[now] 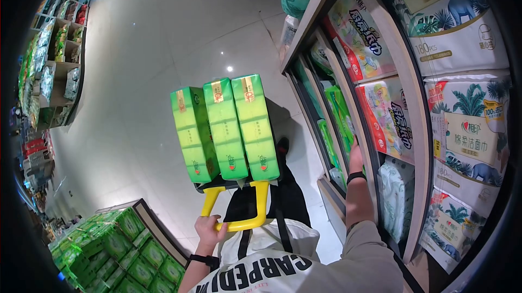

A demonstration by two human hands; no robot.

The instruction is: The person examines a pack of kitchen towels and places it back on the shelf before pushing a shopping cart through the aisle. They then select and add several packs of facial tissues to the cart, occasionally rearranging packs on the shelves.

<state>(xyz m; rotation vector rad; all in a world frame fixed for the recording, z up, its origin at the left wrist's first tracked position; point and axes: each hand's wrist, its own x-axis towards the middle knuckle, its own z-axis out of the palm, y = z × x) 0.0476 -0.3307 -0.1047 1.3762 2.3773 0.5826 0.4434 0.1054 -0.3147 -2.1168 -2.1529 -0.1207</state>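
My left hand is closed round the lower left corner of a yellow handle. The handle belongs to a dark cart on which three long green tissue packs stand side by side. At the right, my right hand reaches into a shelf compartment beside green packs; the shelf divider and the packs partly hide its fingers, so its grip cannot be made out. A black band circles each wrist.
Tall shelving on the right holds large white and red tissue packs. A bin of green packs stands at the lower left. More stocked shelves line the far left. My dark shoe shows beside the cart.
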